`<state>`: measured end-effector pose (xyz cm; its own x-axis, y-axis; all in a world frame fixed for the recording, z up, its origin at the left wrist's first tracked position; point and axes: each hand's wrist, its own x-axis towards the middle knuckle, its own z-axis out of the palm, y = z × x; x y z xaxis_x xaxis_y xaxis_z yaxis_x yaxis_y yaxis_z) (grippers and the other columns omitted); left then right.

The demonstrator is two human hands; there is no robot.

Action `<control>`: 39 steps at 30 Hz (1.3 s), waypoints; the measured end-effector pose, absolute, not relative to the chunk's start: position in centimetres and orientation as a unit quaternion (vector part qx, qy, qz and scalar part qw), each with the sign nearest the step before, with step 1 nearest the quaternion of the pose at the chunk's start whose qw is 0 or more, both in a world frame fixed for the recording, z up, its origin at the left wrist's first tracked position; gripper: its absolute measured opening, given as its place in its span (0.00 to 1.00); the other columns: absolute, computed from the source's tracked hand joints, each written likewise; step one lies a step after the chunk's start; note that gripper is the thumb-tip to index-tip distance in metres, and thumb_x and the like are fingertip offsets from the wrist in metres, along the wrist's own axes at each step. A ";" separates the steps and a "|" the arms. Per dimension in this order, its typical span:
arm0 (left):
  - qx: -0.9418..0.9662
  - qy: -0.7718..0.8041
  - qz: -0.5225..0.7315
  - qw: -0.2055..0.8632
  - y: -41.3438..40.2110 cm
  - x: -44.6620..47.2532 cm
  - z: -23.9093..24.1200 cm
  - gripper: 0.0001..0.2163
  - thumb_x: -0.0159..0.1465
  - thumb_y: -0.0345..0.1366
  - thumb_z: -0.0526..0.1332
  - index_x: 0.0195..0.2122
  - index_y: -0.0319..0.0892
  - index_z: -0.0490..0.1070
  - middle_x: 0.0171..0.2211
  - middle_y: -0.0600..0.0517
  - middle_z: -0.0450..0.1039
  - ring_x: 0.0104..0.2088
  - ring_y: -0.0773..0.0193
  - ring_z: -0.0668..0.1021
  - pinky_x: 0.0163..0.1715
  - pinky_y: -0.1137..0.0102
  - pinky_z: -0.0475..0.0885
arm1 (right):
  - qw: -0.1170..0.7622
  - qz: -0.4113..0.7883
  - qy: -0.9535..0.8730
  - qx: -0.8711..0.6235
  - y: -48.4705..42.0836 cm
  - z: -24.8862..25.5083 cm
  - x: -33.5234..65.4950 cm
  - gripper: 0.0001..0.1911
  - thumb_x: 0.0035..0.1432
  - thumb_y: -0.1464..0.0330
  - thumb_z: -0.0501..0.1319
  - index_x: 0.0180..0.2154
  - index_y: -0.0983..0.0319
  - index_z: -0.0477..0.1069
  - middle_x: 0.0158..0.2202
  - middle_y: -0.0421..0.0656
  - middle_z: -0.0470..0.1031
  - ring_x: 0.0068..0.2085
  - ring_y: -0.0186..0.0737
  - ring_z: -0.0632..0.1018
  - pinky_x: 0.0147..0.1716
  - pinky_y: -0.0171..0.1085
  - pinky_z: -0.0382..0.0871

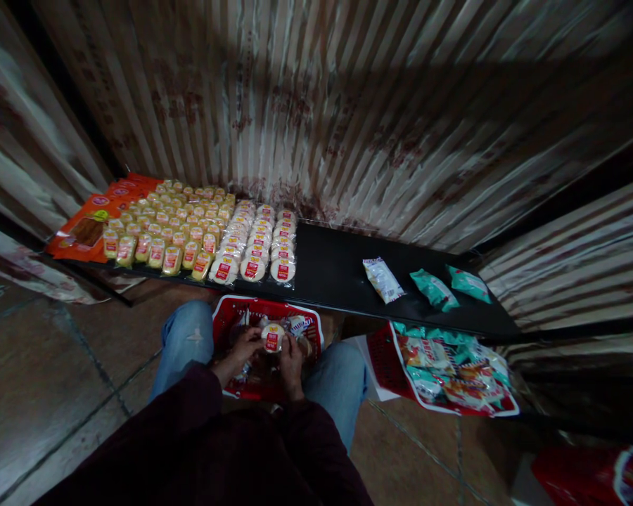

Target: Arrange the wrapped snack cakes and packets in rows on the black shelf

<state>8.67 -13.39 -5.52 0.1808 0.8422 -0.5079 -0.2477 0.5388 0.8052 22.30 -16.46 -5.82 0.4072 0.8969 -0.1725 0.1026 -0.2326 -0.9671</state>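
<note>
The left hand (245, 348) at 9 o'clock and the right hand (291, 355) at 4 o'clock both grasp a round white pack (273, 336). Its red label is too blurred to read. It is held over the red basket (226, 313). Matching packs (253, 246) line the black shelf (337, 270) at 12 o'clock.

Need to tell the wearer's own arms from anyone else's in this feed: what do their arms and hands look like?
Both arms wear long, loose, dark maroon sleeves, the left sleeve and the right sleeve, reaching to the wrists. The left hand and the right hand are bare, with no gloves. The picture is too dim to show a ring, watch or any marking.
</note>
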 end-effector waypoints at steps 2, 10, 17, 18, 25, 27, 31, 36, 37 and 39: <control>0.301 0.520 0.374 0.706 -13.1 8.7 -5.0 0.14 0.46 0.34 0.70 0.33 0.39 0.71 0.30 0.53 0.74 0.27 0.68 0.73 0.25 0.76 0.62 | 0.495 0.388 -0.382 -0.677 -16.4 -5.3 22.2 0.28 0.54 0.50 0.54 0.46 0.63 0.73 0.44 0.50 0.77 0.44 0.47 0.76 0.45 0.42 0.68; 0.301 0.516 0.389 0.701 -12.2 9.2 -2.3 0.09 0.48 0.29 0.67 0.31 0.41 0.72 0.30 0.54 0.73 0.28 0.68 0.71 0.27 0.75 0.62 | 0.482 0.343 -0.405 -0.698 -15.9 -4.0 22.6 0.29 0.55 0.49 0.52 0.46 0.63 0.73 0.42 0.51 0.78 0.42 0.48 0.77 0.42 0.41 0.69; 0.326 0.490 0.395 0.705 -11.4 9.9 -0.2 0.10 0.50 0.28 0.66 0.35 0.40 0.74 0.33 0.51 0.74 0.32 0.65 0.72 0.28 0.75 0.63 | 0.470 0.288 -0.444 -0.706 -15.2 -3.1 24.1 0.29 0.58 0.50 0.50 0.48 0.65 0.72 0.42 0.51 0.78 0.41 0.46 0.77 0.42 0.41 0.68; 0.332 0.489 0.396 0.703 -11.3 9.9 0.0 0.10 0.50 0.28 0.65 0.35 0.40 0.74 0.33 0.51 0.73 0.31 0.65 0.72 0.28 0.75 0.63 | 0.470 0.287 -0.441 -0.708 -15.2 -3.1 24.3 0.30 0.58 0.50 0.50 0.49 0.65 0.71 0.42 0.51 0.78 0.41 0.46 0.77 0.42 0.41 0.68; 0.353 0.474 0.411 0.694 -10.4 11.0 1.8 0.11 0.50 0.28 0.65 0.36 0.40 0.74 0.32 0.51 0.73 0.31 0.65 0.72 0.29 0.74 0.64 | 0.492 0.307 -0.406 -0.706 -14.4 -1.1 24.8 0.29 0.58 0.50 0.51 0.50 0.64 0.70 0.43 0.50 0.78 0.42 0.44 0.77 0.42 0.39 0.69; 0.368 0.477 0.412 0.683 -10.0 11.3 2.1 0.10 0.51 0.29 0.65 0.36 0.40 0.73 0.32 0.51 0.73 0.30 0.65 0.72 0.27 0.73 0.63 | 0.504 0.310 -0.406 -0.697 -14.0 -0.3 25.0 0.28 0.58 0.50 0.51 0.50 0.63 0.70 0.45 0.49 0.77 0.43 0.44 0.76 0.44 0.39 0.68; 0.412 0.477 0.417 0.655 -9.0 12.2 2.3 0.10 0.52 0.30 0.63 0.37 0.41 0.71 0.32 0.51 0.73 0.32 0.64 0.73 0.29 0.73 0.66 | 0.519 0.306 -0.411 -0.684 -13.2 1.0 25.7 0.26 0.58 0.52 0.52 0.50 0.62 0.70 0.47 0.48 0.76 0.46 0.44 0.75 0.46 0.39 0.67; 0.417 0.498 0.435 0.624 -7.3 13.3 2.8 0.09 0.51 0.29 0.64 0.34 0.43 0.69 0.31 0.52 0.72 0.35 0.63 0.74 0.35 0.71 0.68 | 0.532 0.302 -0.407 -0.679 -11.9 2.1 26.6 0.26 0.57 0.53 0.53 0.50 0.62 0.70 0.45 0.48 0.77 0.44 0.45 0.76 0.43 0.39 0.69; 0.415 0.498 0.442 0.620 -7.0 13.5 3.0 0.09 0.51 0.28 0.65 0.33 0.43 0.69 0.31 0.52 0.71 0.35 0.62 0.74 0.36 0.71 0.68 | 0.530 0.303 -0.403 -0.681 -11.6 2.4 26.8 0.27 0.57 0.52 0.53 0.51 0.62 0.70 0.45 0.48 0.77 0.43 0.45 0.77 0.43 0.39 0.69; 0.420 0.492 0.457 0.611 -6.4 13.9 3.6 0.08 0.50 0.27 0.64 0.31 0.43 0.70 0.30 0.52 0.71 0.35 0.63 0.73 0.39 0.70 0.67 | 0.528 0.303 -0.394 -0.689 -10.8 3.0 27.1 0.28 0.57 0.52 0.53 0.51 0.63 0.70 0.44 0.49 0.77 0.42 0.46 0.77 0.42 0.40 0.69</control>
<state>13.93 -6.36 3.59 0.0978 0.9713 -0.2166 -0.1460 0.2293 0.9623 27.06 -10.85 3.00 0.5058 0.8626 -0.0004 0.2234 -0.1315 -0.9658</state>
